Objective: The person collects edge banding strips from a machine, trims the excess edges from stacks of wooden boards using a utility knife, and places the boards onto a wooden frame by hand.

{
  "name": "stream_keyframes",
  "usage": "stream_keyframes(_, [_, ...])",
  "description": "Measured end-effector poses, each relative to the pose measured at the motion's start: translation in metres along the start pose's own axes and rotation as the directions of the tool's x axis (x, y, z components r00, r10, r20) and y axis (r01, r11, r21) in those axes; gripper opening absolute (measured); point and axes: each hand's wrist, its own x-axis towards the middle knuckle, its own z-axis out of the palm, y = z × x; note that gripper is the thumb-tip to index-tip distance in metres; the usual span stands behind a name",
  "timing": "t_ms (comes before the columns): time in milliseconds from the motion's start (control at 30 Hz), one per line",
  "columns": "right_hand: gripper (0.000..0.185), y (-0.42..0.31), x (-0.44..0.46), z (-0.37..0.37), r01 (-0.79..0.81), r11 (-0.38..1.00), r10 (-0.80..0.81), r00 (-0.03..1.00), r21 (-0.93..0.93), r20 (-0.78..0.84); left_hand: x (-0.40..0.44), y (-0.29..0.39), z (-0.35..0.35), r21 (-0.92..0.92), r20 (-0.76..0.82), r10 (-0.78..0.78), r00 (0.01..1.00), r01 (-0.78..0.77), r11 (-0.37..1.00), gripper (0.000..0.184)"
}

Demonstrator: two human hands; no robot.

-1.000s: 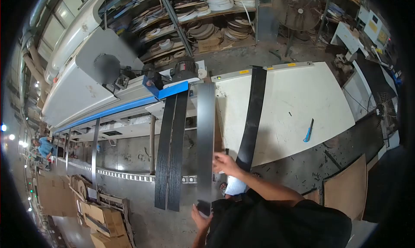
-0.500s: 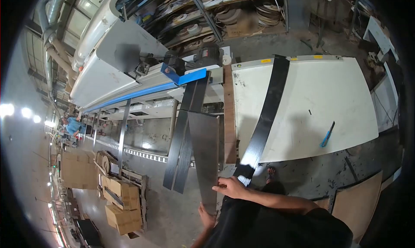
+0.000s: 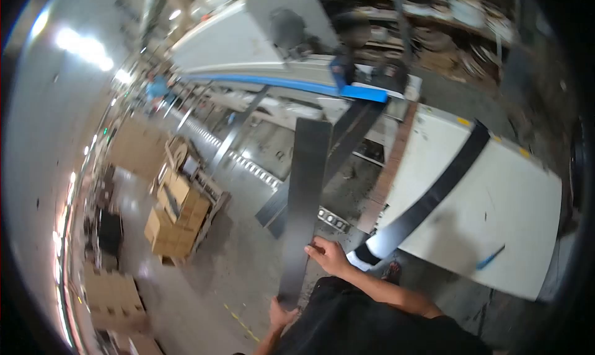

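Note:
A long dark grey board stretches away from my body, raised in front of the machine. My left hand grips its near end. Farther up, my right hand is closed on its right edge, thumb and fingers together. Two black strips lie on the machine behind the board, which partly covers them. To the right, a long black strip rests across a white table, its near end shiny. A blue cutter lies on that table.
The machine has a blue rail along its side. Cardboard boxes stand on a pallet at the left. Shelves with coiled rolls are at the back right. A person in blue is far off.
My view has swung left. The board in my hands has turned and moved away from the two black strips, its far end now left of them. Both hands have kept hold.

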Motion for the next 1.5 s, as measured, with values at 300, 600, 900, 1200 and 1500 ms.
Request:
stream_keyframes(300, [0.067,0.031,0.071,0.067,-0.08,0.997,0.083,0.938,-0.024,0.337,0.036,0.009,-0.021,-0.29,-0.288,-0.263,0.921,0.178,0.94,0.086])
stream_keyframes(600, [0.044,0.078,0.076,0.074,-0.339,0.924,0.372,0.901,-0.175,0.22,0.068,-0.08,-0.028,-0.484,-0.189,-0.699,0.689,0.554,0.677,0.084])
stream_keyframes(900, [0.042,0.08,0.08,0.06,-0.354,0.855,0.368,0.929,-0.379,-0.036,0.244,-0.235,-0.126,-0.531,-0.519,-0.697,0.495,0.452,0.717,0.06])
stream_keyframes(1200, [0.046,0.085,0.075,0.013,-0.349,0.901,0.276,0.92,-0.259,-0.279,0.544,-0.349,-0.491,-0.154,-0.742,-0.548,0.386,0.697,0.7,0.117])
stream_keyframes(1500, [0.052,0.133,0.012,-0.008,-0.478,0.867,0.374,0.813,-0.144,-0.446,0.523,-0.227,-0.119,-0.123,-0.29,-0.455,0.842,0.438,0.89,0.093])
